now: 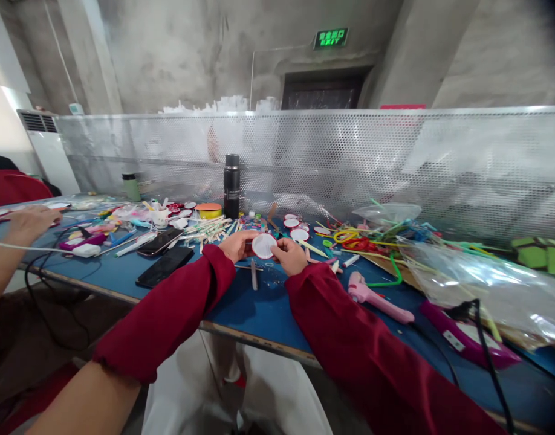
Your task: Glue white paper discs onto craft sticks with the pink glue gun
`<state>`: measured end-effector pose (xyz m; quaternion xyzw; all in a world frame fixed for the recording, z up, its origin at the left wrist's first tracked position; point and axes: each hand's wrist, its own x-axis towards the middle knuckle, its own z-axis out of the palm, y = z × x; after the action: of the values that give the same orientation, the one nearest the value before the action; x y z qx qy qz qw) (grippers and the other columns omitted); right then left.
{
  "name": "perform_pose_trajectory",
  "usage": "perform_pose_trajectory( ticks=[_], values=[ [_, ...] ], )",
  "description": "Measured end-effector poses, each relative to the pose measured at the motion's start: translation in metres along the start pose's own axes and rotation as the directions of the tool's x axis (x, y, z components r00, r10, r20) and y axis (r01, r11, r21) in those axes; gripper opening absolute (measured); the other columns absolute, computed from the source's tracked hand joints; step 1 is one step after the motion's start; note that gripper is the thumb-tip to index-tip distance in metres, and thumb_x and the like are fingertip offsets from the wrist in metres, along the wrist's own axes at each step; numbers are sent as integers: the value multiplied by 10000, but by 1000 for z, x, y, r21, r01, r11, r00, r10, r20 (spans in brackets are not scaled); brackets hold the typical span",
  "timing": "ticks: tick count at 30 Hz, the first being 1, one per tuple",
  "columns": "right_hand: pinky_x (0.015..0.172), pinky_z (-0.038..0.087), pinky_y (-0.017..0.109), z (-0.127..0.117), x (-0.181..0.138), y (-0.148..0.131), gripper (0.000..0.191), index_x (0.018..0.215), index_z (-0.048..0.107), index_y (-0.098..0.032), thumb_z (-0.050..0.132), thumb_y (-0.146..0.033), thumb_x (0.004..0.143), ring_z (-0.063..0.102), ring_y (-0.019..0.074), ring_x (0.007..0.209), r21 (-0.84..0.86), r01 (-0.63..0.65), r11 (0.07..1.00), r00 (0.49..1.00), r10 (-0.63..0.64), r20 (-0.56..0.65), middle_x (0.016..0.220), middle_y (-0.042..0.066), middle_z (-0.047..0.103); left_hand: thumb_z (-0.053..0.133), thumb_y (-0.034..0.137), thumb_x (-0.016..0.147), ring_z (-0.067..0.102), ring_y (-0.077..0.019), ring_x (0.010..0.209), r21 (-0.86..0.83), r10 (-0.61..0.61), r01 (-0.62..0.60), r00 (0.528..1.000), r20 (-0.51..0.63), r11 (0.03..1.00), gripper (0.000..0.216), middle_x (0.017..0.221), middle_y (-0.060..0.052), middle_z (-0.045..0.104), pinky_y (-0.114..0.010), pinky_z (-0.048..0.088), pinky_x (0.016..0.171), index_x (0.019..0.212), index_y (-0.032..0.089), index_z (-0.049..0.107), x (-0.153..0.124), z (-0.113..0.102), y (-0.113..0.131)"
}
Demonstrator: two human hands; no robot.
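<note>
My left hand (236, 244) and my right hand (290, 255) together hold a small round white disc with a red rim (263, 246) just above the blue table (259, 311). Both arms wear dark red sleeves. More white discs with red rims (299, 234) lie just beyond my hands. A thin grey tool (254, 275) rests on the table below the disc. A bundle of pale sticks (211, 229) lies to the left of my left hand.
A black bottle (231, 185) stands behind my hands. Two dark phones (165, 266) lie at the left, a pink glue gun (378, 300) and clear plastic bags (481, 281) at the right. Another person's arm (14, 238) reaches in from the far left. A perforated metal screen (350, 157) backs the table.
</note>
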<state>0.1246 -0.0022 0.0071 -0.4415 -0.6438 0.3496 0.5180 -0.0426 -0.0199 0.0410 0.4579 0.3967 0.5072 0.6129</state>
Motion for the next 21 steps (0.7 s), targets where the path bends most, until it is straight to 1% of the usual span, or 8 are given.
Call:
perform_pose_trajectory(
  ticks=[4, 9, 12, 19, 21],
  values=[
    [486, 459, 254, 0, 0, -1, 148, 668, 489, -237, 575, -354, 638, 546, 140, 483, -21, -11, 1000, 1000, 11, 2, 492, -58, 543, 637, 284, 766, 647, -136, 673, -2, 9, -9, 1000, 10, 1000, 261, 861, -69, 720, -242, 491, 621, 980, 148, 698, -1, 0, 1],
    [481, 449, 251, 1, -1, -2, 151, 658, 483, -236, 579, -349, 631, 533, 133, 470, 9, -15, 1000, 1000, 15, 0, 497, -60, 539, 631, 254, 769, 622, -125, 617, -6, 0, 0, 1000, -5, 1000, 242, 827, -64, 715, -239, 486, 590, 972, 141, 698, -2, 2, 1],
    [492, 454, 253, 0, -1, -2, 151, 658, 485, -235, 579, -351, 632, 541, 135, 479, 1, -21, 1000, 1000, 21, 0, 505, -59, 545, 611, 228, 778, 619, -124, 619, -16, 1, -1, 1000, 0, 1000, 215, 804, -60, 711, -239, 492, 594, 953, 137, 695, -2, 2, 1],
    [489, 445, 258, -1, 1, 0, 159, 659, 500, -231, 591, -359, 636, 534, 138, 468, 7, -18, 1000, 1000, 18, 10, 494, -56, 550, 641, 118, 698, 626, -126, 630, -37, 9, -9, 1000, 2, 999, 254, 786, -35, 693, -267, 507, 642, 949, 145, 670, 6, -2, -4],
    [487, 444, 260, -1, 1, 0, 155, 658, 499, -232, 589, -358, 640, 532, 140, 468, 3, -7, 1000, 1000, 7, 9, 490, -56, 549, 651, 88, 667, 627, -128, 634, -27, 31, -30, 999, 27, 999, 273, 790, -43, 693, -269, 508, 650, 936, 134, 671, 6, -2, -4]
  ],
)
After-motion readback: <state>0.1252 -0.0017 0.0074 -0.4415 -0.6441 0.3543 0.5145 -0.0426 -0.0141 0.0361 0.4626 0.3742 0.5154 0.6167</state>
